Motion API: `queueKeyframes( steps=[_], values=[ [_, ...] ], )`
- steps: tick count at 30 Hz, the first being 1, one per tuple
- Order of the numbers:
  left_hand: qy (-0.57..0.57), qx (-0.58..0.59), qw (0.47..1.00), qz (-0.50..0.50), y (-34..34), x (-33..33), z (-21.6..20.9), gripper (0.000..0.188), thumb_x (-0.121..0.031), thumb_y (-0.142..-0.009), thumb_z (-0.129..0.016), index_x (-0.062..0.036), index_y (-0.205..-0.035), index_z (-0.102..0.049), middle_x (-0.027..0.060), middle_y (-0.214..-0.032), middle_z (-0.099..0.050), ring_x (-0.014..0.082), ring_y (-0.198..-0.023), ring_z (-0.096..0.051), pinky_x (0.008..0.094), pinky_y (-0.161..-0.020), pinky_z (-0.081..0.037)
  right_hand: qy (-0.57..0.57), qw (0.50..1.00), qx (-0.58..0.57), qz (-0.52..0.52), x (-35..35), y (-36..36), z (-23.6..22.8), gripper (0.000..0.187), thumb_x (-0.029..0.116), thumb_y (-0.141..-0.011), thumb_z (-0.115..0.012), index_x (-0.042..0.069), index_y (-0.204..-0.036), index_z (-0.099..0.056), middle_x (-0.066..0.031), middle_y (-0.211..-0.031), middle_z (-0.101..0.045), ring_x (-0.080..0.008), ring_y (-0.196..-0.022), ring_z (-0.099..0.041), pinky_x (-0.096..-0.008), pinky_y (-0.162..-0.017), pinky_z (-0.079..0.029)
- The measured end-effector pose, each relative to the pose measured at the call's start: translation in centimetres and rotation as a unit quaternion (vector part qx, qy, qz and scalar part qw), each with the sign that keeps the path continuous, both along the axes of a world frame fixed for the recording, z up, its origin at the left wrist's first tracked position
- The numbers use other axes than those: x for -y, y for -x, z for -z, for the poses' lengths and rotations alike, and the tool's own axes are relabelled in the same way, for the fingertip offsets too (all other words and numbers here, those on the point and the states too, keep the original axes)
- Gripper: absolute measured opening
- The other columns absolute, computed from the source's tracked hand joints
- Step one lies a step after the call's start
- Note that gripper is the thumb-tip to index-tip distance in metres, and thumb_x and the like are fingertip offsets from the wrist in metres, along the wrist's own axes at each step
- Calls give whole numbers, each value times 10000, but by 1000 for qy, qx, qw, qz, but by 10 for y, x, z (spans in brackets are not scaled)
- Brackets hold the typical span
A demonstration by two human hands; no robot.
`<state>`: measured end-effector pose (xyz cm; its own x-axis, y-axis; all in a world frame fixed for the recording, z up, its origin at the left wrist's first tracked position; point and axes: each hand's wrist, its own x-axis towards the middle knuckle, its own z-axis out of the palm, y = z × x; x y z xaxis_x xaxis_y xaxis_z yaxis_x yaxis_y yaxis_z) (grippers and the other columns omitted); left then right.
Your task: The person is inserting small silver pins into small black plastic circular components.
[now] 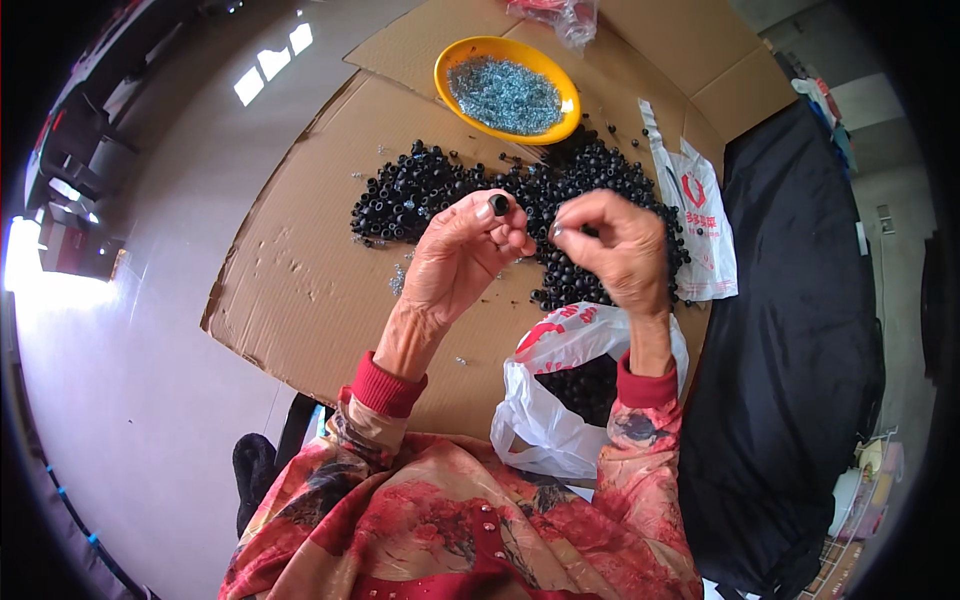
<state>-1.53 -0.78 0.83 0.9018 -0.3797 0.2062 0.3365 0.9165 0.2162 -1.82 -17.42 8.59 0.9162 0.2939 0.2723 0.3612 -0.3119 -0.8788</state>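
My left hand (458, 248) is raised over the cardboard and pinches a small black hollow plastic cap (500, 205) between thumb and finger, its round opening showing. Close to it on the right, my right hand (622, 245) has thumb and forefinger pressed together. A glint shows at those fingertips, too small to name. Beneath both hands, black plastic pieces (410, 190) lie in a wide heap, some hollow and some rounded. Beyond the heap, a yellow bowl (447, 93) holds many tiny shiny bluish pieces (505, 95) that look like springs.
An open white plastic bag (530, 405) with black pieces inside stands below my right wrist. Another white bag (705, 255) lies flat at the heap's right. Cardboard (300, 250) covers the work surface, its edge ragged at left. Black cloth (795, 330) hangs at right.
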Motion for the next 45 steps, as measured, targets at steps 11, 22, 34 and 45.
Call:
queueKeyframes(
  steps=[11, 22, 34, 45],
  values=[
    [-135, 13, 988, -79, 1, -5, -13, 180, -94, -838, -602, 13, -982, -597, 78, -886, -625, 142, -768, -607, 292, -751, -508, 133, 987, 77, -52, -31, -15, -41, 72, -35, -703, -630, 6, -750, -596, -28, -665, -594, -66, -580, -546, -219, -484, -439],
    [-144, 20, 987, -72, 6, -6, -14, 204, -86, -830, -611, 22, -1003, -595, 89, -898, -627, 164, -775, -612, 292, -751, -505, 117, 988, 47, -91, -33, -20, -41, 91, -13, -710, -669, -10, -754, -589, -41, -664, -606, -82, -579, -571, -213, -523, -459],
    [-53, 21, 994, -89, -5, -17, -10, 186, -86, -867, -518, 34, -997, -577, 125, -880, -614, 189, -765, -610, 358, -764, -519, -24, 994, -24, -101, -14, -41, -32, 170, 94, -758, -683, -6, -882, -623, -21, -750, -636, -64, -669, -573, -180, -629, -462],
    [-22, -19, 997, -67, -12, -18, 6, 189, -157, -862, -495, -17, -963, -575, 98, -896, -607, 170, -777, -587, 387, -796, -479, 271, 960, 37, -59, 28, -23, 98, 72, 43, -721, -569, -1, -774, -590, -96, -684, -579, -200, -602, -578, -291, -561, -454]
  ],
)
